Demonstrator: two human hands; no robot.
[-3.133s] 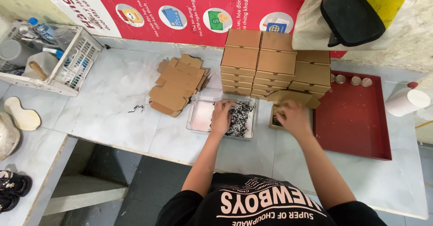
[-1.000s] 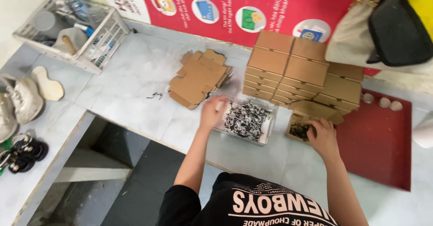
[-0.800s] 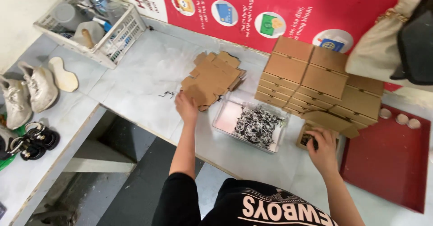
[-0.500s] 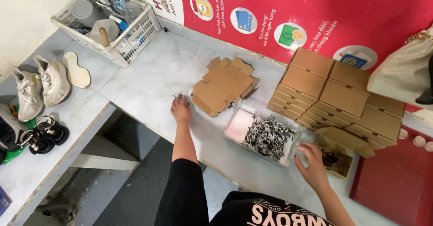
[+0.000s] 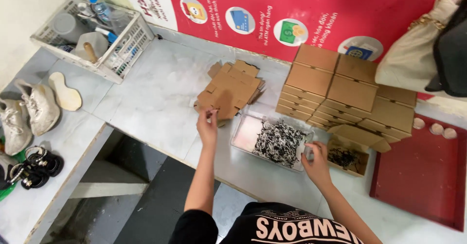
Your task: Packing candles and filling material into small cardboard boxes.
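Left hand [image 5: 207, 126] reaches the near edge of the pile of flat brown die-cut cardboard blanks [image 5: 230, 89] on the pale marble counter [image 5: 151, 103], fingertips pinched at the lowest blank's corner — whether they actually grip it is unclear. Right hand [image 5: 316, 162] sits between the clear rectangular plastic tray of dark shredded bits [image 5: 272, 139] and the open brown cardboard box [image 5: 348, 156], fingers curled around a small pale object, too small to identify. Behind them stands a stack of closed brown cardboard boxes [image 5: 340, 90] — red tray [image 5: 418, 185] just right.
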